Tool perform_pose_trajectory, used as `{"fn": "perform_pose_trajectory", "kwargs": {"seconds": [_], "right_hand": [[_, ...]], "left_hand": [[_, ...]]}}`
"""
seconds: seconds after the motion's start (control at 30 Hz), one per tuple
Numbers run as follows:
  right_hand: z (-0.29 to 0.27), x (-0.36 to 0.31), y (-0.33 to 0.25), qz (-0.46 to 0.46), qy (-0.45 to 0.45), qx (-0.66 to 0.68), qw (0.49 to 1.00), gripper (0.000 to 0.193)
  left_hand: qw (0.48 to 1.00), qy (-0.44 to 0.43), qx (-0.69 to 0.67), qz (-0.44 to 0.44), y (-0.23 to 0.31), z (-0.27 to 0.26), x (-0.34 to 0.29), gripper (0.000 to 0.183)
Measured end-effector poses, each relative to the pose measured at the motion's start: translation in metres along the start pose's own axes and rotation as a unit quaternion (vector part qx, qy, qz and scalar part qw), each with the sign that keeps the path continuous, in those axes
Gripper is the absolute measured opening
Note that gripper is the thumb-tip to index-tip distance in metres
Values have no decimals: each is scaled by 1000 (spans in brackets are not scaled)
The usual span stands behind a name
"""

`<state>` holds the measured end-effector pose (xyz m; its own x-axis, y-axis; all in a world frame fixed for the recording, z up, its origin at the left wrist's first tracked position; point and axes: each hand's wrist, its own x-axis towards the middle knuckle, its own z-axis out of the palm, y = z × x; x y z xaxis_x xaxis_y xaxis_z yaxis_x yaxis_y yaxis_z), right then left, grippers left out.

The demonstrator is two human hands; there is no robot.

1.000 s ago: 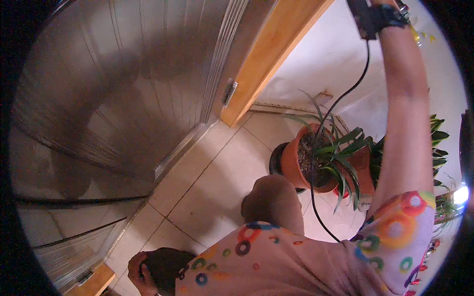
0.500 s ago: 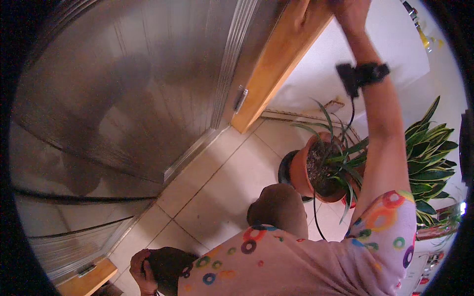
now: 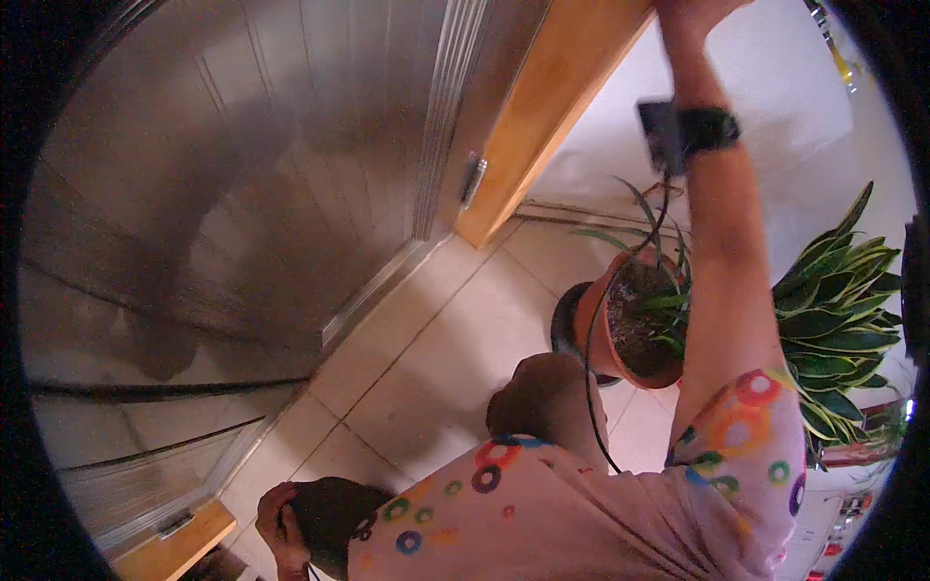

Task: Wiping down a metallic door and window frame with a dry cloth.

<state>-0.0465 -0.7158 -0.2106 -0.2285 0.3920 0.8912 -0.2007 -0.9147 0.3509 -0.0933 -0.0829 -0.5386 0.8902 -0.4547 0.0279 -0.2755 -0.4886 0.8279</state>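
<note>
My right arm reaches up to the top edge of the view. My right hand [image 3: 694,17] is beside the wooden frame [image 3: 542,116] and in front of the white wall [image 3: 785,87]; its fingers are cut off by the edge. On that wrist sits a black strapped device [image 3: 693,131] with a thin black cable [image 3: 593,387] hanging from it. Low on the left, my left hand [image 3: 281,533] rests against my dark-clothed left knee [image 3: 334,518], fingers bent loosely, with nothing seen in them. A glossy dark door [image 3: 291,194] fills the left side.
A terracotta pot [image 3: 596,334] with a long-leaved plant stands on the tiled floor [image 3: 417,378], close to my right knee [image 3: 547,397]. Farther right grows a yellow-edged snake plant [image 3: 838,329]. A metal hinge [image 3: 473,181] joins door and frame.
My right hand has shifted slightly to the right at the top, while its forearm and wrist device moved left. The cable now hangs across the pot. My left hand stays at the knee.
</note>
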Motion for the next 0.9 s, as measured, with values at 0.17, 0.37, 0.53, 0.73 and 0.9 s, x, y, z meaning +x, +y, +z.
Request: {"fn": "perform_pose_trajectory", "kwargs": {"seconds": [0.17, 0.37, 0.53, 0.73, 0.9], "right_hand": [[-39, -143, -25, 218, -57, 84, 971, 10], [-83, -244, -98, 583, -5, 285, 761, 17], [-119, -386, -133, 732, 41, 307, 606, 24], [-142, -489, -179, 877, 206, 231, 367, 27], [-181, -550, -209, 841, 195, 502, 57, 24]], "left_hand": [[1000, 12, -18, -9, -6, 1, -9, 20], [1000, -6, -4, -21, -8, -10, -16, 21], [999, -11, -35, -40, -20, -8, -13, 23], [999, -24, 22, -15, 0, -3, -5, 25], [998, -13, 54, -9, 10, -6, -7, 24]]}}
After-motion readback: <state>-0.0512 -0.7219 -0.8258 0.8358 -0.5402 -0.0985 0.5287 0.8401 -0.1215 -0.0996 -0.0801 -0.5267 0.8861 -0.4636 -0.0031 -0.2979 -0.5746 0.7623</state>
